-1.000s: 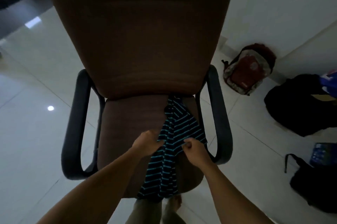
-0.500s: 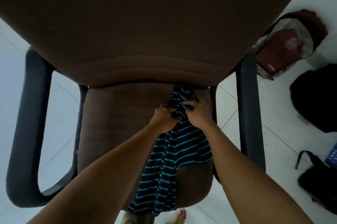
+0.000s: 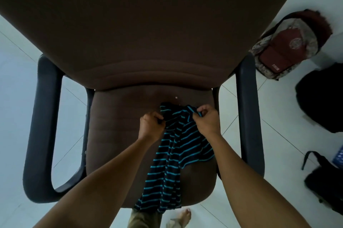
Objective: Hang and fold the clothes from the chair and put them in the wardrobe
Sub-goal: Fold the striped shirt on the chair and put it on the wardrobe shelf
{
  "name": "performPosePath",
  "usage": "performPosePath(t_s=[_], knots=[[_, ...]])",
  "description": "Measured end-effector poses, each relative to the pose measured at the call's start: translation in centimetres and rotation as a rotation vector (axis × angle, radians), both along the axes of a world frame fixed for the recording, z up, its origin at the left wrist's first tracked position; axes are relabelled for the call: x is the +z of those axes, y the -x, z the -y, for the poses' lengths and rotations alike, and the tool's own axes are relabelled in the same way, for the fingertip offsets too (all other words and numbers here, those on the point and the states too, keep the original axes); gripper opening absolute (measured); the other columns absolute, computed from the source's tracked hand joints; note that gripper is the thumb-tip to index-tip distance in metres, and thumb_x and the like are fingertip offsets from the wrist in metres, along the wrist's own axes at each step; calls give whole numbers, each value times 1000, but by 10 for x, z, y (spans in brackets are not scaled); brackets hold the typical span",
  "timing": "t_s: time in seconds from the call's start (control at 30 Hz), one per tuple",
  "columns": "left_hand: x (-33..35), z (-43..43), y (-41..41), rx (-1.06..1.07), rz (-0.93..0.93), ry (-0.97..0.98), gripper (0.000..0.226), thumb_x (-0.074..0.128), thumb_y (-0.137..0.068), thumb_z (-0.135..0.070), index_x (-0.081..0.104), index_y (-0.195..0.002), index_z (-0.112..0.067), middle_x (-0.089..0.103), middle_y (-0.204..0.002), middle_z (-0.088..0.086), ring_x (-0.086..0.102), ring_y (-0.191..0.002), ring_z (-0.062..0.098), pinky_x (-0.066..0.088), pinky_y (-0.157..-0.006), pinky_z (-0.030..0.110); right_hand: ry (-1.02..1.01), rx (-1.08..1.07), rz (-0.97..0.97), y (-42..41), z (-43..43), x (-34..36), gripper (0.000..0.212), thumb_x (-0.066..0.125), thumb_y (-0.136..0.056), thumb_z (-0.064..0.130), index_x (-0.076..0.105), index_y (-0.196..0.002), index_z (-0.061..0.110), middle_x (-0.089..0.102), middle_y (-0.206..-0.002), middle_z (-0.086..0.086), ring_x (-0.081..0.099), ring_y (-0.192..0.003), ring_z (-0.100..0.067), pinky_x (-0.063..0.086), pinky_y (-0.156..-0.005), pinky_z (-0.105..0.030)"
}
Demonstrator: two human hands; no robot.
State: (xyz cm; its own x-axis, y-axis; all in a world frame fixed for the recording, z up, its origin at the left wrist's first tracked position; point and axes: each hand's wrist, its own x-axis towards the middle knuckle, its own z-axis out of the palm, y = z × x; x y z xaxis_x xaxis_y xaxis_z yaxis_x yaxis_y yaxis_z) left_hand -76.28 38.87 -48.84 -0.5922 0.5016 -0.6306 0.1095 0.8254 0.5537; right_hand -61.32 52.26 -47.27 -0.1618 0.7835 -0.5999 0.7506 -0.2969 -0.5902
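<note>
grip: left hand [image 3: 151, 125] and right hand [image 3: 206, 119] each pinch the striped shirt's [image 3: 176, 162] far edge, fingers curled on cloth.
shirt: right half of the chair [image 3: 115, 134] seat, near end hanging over the front edge.
risk: if I lift low, I expect the hem to drag the floor [image 3: 18, 79] or snag the right armrest [image 3: 246, 116].
risk: pinches look shallow; cloth could slip.
hidden: can't tell collar from hem; wardrobe and hanger out of view.
</note>
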Motion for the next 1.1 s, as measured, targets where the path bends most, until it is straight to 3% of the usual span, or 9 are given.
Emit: performPosePath(t_s=[0.13,0.27,0.4,0.53,0.6,0.7,0.83,0.9,1.1], knots=[[-5,-7,2,-19,101,-12,29,75,-75,-5,64,-98,-20,64,-91,-4,63,-83,10,42,-57,5,95,146,-5,4,-3,4,16,70,-82,6,62,-88,20,63,-87,6,61,-71,-8,53,-66,-25],[-11,-7,3,-120,82,-36,54,82,-69,-17,52,-113,-24,53,-113,-3,54,-100,13,45,-79,24,318,150,-41,4,-5,9,16,70,-87,13,74,-93,27,69,-107,4,69,-86,-11,59,-85,-30],[-2,-11,5,-255,-23,-39,59,78,-76,-32,45,-125,-24,43,-121,-4,49,-108,16,48,-89,36,308,213,-117,6,-5,23,40,59,-92,2,75,-104,37,69,-103,11,73,-94,-29,59,-87,-43],[19,-24,8,-406,-70,-209,67,79,-74,-29,44,-131,-29,44,-136,-6,42,-123,19,40,-104,43,228,378,-105,8,-6,43,43,51,-94,-2,78,-103,31,71,-104,10,70,-101,-24,54,-97,-41],[32,-34,10,-477,-84,-278,62,80,-73,-29,46,-124,-32,41,-145,-8,40,-127,19,37,-106,42,177,455,-92,8,-6,51,44,49,-92,-3,79,-98,28,74,-106,8,68,-104,-18,51,-102,-40],[46,-44,13,-591,-55,-319,34,77,-71,-36,47,-86,-39,51,-139,-11,43,-134,19,36,-108,52,103,480,-116,5,-4,67,45,49,-89,-4,80,-91,28,76,-104,6,69,-98,-13,53,-98,-40],[69,-45,14,-637,-14,-239,42,82,-69,-32,41,-66,-30,65,-92,-8,62,-94,18,43,-86,39,48,313,-167,-9,2,95,50,51,-88,-2,79,-78,38,77,-88,-7,64,-90,-54,53,-78,-64],[84,-41,8,-675,-74,-213,45,82,-72,-33,38,-67,-30,62,-84,0,58,-80,18,39,-83,36,34,236,-217,-18,6,113,48,53,-88,-2,80,-78,37,77,-86,-11,61,-90,-59,51,-75,-69],[134,-16,-15,-739,-137,-274,49,82,-71,-38,34,-76,-35,50,-75,-13,47,-68,1,37,-88,38,-7,219,-342,-55,26,191,43,55,-84,-3,81,-81,31,77,-90,-9,58,-96,-62,48,-79,-74]])
